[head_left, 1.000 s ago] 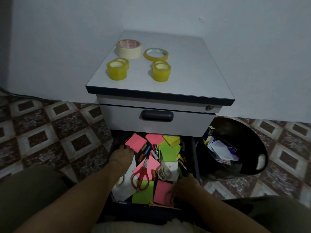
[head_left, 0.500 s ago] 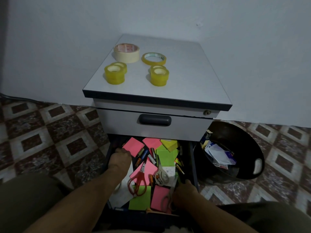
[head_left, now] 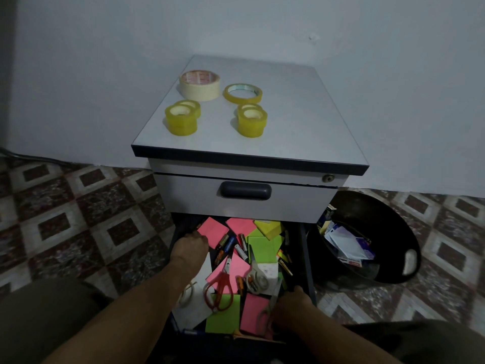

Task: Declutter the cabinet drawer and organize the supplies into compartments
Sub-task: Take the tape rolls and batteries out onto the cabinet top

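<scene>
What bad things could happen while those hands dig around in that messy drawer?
The right hand is right against the grey scissors, and the red scissors lie close to the left hand, so a blade might poke a finger. The loose batteries could also slide under the sticky notes and get missed.

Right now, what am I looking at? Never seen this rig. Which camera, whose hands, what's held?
No robot: a person's two bare hands, filmed by one wide-angle camera worn on the head, looking down. The open cabinet drawer holds mixed sticky-note pads, batteries and red-handled scissors. The left hand sits at the corner of a pink sticky-note pad; the right hand lies against grey-handled scissors. Whether either grips is hidden. Tape rolls stand on the cabinet top; a black bin with paper scraps stands on the right.
</scene>
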{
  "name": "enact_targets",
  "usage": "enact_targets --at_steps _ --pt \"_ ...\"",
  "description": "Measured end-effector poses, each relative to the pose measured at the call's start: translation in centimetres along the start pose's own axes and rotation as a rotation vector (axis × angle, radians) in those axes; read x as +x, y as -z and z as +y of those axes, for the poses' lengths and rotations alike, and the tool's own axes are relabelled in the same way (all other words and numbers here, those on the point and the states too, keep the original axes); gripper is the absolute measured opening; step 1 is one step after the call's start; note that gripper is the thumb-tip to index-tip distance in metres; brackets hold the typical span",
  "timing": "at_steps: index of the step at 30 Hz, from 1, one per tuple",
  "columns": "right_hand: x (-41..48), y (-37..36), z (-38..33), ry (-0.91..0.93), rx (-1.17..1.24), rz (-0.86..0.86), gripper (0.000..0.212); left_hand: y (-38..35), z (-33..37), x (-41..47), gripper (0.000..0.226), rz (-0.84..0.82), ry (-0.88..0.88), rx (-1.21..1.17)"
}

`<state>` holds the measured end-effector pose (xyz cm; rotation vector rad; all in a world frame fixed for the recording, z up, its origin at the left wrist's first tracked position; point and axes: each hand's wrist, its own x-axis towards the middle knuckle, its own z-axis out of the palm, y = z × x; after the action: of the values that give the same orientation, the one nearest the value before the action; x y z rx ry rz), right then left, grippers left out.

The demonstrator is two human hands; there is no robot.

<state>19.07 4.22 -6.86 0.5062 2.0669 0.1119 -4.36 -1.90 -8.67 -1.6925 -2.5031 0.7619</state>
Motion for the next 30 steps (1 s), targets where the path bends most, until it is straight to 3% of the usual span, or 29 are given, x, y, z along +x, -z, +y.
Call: enact_targets --at_steps 12,25,30 --pt "1.1 -1.2 0.0 -0.158 -0.086 0.199 0.037 -0.2 1.4 -0.6 0.037 -0.062 -0.029 0.148" --pt "1.5 -1.8 -0.1 -0.257 -0.072 0.34 0.039 -0.1 0.8 -0.1 0.031 -0.045 -0.068 0.099" --pt "1.6 -1.5 -0.2 -0.255 -0.031 0.366 0.041 0.0 0.1 0.1 0.041 0.013 -0.024 -0.007"
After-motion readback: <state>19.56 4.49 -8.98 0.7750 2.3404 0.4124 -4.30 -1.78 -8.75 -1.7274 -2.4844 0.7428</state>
